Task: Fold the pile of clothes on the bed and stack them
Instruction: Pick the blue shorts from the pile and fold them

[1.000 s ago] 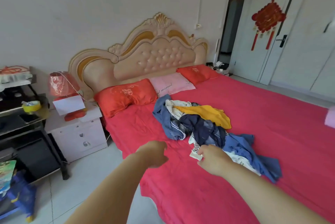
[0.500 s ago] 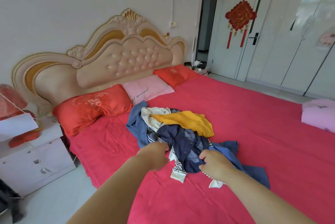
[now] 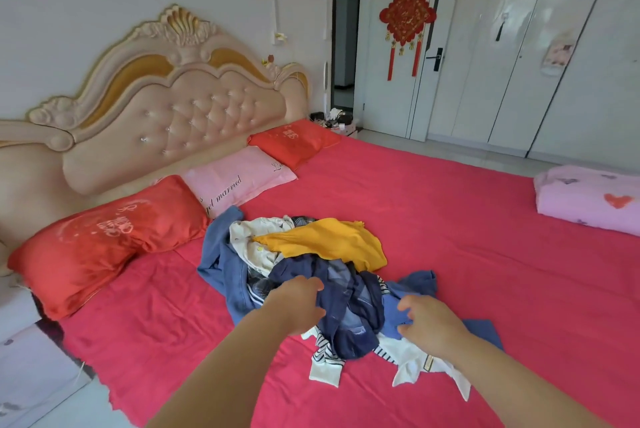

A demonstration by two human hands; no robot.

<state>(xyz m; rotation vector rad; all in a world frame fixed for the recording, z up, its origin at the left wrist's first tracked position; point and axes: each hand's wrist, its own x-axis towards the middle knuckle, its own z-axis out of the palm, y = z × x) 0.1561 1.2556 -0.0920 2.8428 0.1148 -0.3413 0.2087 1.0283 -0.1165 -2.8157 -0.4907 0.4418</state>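
Right hand released, spread open over clothes pile, left hand gripping navy garment

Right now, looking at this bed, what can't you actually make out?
All from the head view:
Pile of clothes: how many garments there are; they overlap and bury each other.
Left hand: whether it grips the navy garment; the back of the hand hides its fingertips.
Pink blanket: its full extent; the right edge cuts it off.
Clutter on the far nightstand: too small to identify.
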